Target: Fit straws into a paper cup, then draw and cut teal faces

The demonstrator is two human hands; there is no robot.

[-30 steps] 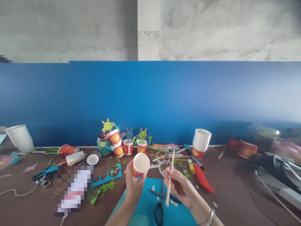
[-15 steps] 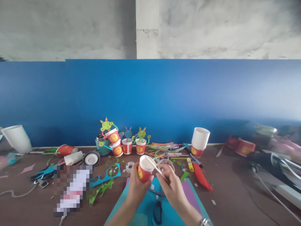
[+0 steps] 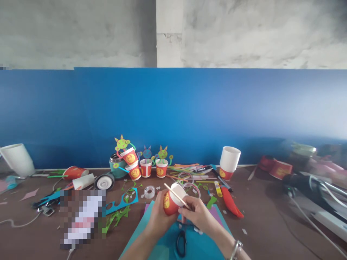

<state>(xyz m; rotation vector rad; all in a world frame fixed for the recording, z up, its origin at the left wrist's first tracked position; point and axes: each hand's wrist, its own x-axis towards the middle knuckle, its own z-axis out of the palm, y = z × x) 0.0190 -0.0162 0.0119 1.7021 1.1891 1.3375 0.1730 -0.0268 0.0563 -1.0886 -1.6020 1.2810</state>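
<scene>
My left hand [image 3: 158, 213] is wrapped round a red and white paper cup [image 3: 171, 204], which tilts with its open mouth toward the right. A thin wooden chopstick-like stick [image 3: 173, 193] is pinched in my right hand [image 3: 199, 213]; it lies slantwise across the cup's mouth, and whether it touches the rim I cannot tell. Below both hands, black-handled scissors [image 3: 181, 243] lie on a turquoise sheet [image 3: 154, 245], their blades partly hidden by the right hand.
Several paper cups with animal figures [image 3: 162, 168] stand by the blue partition [image 3: 189, 115]. Stacked white cups [image 3: 230, 159], a glue stick [image 3: 218, 189], a red pouch-like object [image 3: 231, 204], a tape roll [image 3: 149, 192] and green paper scraps [image 3: 118, 218] surround the sheet.
The cup has tipped over to the right and shifted slightly right in my left hand. The stick has moved with my right hand, its tip now reaching past the cup's far-left rim.
</scene>
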